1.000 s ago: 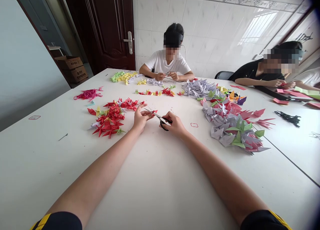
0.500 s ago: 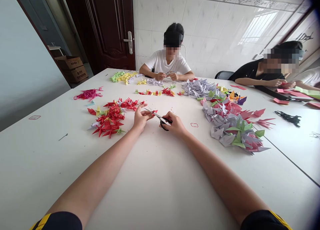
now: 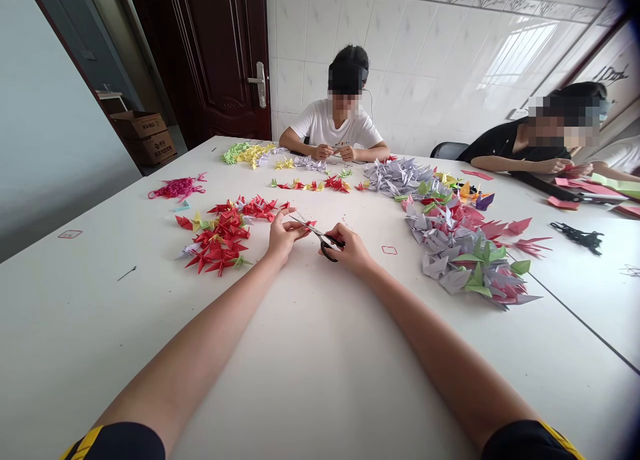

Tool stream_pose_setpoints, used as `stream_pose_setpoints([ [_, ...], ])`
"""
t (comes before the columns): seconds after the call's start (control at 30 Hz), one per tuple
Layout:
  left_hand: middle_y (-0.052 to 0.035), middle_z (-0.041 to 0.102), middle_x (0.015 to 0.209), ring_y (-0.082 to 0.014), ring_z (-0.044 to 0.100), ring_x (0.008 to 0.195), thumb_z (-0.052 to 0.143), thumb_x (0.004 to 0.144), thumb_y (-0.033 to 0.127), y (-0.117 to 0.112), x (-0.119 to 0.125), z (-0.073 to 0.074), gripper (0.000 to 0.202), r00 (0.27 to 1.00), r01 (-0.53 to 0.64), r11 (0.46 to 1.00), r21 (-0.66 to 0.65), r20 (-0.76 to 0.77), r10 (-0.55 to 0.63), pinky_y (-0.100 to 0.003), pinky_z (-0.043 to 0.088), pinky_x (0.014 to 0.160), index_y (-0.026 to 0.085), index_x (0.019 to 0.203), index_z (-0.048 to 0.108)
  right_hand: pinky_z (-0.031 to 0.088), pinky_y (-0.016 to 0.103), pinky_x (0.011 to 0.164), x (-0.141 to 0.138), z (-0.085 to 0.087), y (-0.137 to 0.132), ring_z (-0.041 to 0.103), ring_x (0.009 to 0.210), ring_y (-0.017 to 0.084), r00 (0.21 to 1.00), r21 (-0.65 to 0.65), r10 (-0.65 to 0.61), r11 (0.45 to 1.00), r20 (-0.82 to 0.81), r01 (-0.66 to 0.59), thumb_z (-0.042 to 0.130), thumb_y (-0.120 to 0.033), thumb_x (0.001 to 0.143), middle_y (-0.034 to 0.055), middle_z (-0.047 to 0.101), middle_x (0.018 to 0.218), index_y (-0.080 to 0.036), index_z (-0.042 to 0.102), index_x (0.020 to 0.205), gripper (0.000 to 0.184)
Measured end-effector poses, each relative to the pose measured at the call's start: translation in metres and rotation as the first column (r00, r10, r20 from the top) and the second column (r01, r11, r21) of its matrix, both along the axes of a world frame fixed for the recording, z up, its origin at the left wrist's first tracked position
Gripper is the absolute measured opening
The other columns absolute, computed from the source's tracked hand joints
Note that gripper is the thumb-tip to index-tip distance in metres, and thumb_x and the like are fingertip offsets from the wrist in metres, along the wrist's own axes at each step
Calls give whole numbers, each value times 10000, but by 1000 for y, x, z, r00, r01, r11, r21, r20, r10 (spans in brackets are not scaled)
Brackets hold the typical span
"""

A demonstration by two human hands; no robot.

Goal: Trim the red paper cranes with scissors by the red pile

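Observation:
Black-handled scissors [image 3: 328, 249] are gripped by my right hand [image 3: 354, 251], its fingers around the handles. Their blades stand slightly apart and point left toward my left hand [image 3: 281, 239]. My left hand is closed in a pinch at a small folded red paper piece [image 3: 311, 224], probably a paper crane, right at the blades. The exact contact between blades and paper is too small to make out. Just left of that hand lies a pile of mostly red paper cranes [image 3: 227, 237].
A large heap of grey, pink and green paper cranes [image 3: 450, 237] covers the right side. Pink cord [image 3: 177, 188] lies at the left, black cord [image 3: 577, 237] at the far right. Across the white table [image 3: 320, 353], one person [image 3: 340, 120] handles something small; another [image 3: 520, 140] holds red paper.

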State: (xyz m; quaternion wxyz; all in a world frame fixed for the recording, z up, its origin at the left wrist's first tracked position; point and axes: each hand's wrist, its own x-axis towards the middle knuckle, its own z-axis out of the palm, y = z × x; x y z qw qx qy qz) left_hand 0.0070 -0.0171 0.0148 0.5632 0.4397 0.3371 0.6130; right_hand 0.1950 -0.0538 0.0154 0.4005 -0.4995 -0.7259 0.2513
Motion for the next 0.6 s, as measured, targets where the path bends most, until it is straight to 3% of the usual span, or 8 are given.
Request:
stream_pose_setpoints([
  [0.3, 18, 684, 704, -159, 696, 734, 811, 562, 128, 3, 0, -2, 677, 1000, -5, 1000, 2, 27, 5, -433, 556, 895, 195, 1172, 525, 374, 268, 612, 1, -1, 0, 472, 650, 133, 1000, 6, 1, 1000, -6, -1, 700, -356, 662, -34, 605, 762, -234, 495, 836, 295],
  [0.6, 9, 694, 715, -160, 699, 739, 754, 580, 81, 3, 0, -3, 648, 999, -12, 1000, -15, 45, 12, -420, 546, 893, 192, 1175, 523, 372, 272, 609, 0, -3, 2, 464, 653, 138, 1000, 25, -9, 1000, 30, 9, 721, -403, 661, -19, 601, 790, -231, 529, 882, 340],
])
